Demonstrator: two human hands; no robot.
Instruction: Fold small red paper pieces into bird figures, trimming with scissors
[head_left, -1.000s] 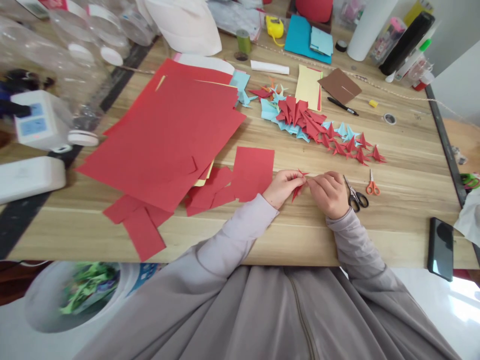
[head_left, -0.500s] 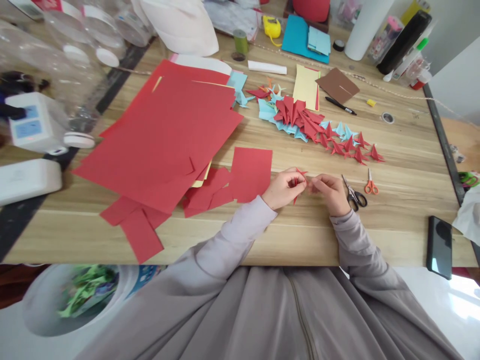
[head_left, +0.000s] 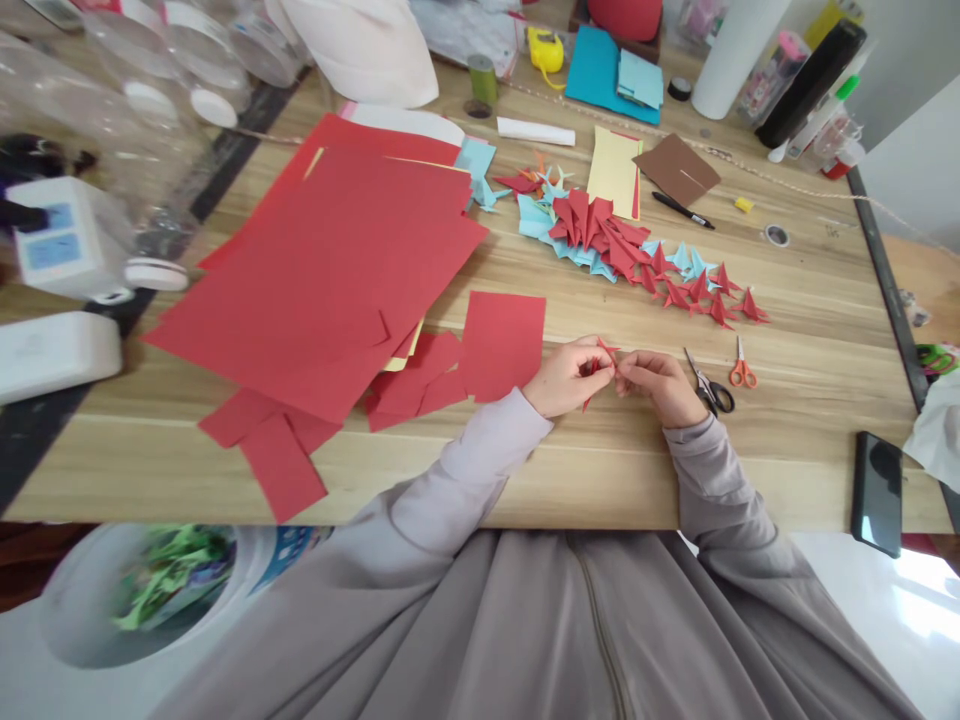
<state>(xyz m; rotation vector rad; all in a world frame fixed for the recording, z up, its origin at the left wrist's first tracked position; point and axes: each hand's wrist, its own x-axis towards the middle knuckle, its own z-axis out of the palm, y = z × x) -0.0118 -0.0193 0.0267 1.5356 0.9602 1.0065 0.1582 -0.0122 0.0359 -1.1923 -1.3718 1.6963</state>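
Between thumb and fingers, my left hand (head_left: 564, 378) pinches a small red origami crane (head_left: 606, 350), whose thin points stick out above and below the fingertips. My right hand (head_left: 660, 382) is closed at the crane's right side, its thumb and forefinger on a narrow point. The fingers cover most of the folded body. Just left of my left hand lies a red paper square (head_left: 504, 345). Black-handled scissors (head_left: 711, 388) and small orange scissors (head_left: 742, 368) rest to the right of my right hand. Beyond the hands, finished red cranes (head_left: 697, 288) and light blue ones are clustered.
Large red sheets (head_left: 322, 270) are stacked at left, with red offcuts (head_left: 283, 468) near the front edge. A phone (head_left: 877, 493) lies at right. Yellow paper (head_left: 615, 175), a brown sheet (head_left: 677, 172) and a black pen (head_left: 682, 210) lie farther back. A bin (head_left: 75, 620) stands below the table.
My right hand has moved slightly left, its fingertips now meeting the crane's point. The crane has turned a little in my left hand.
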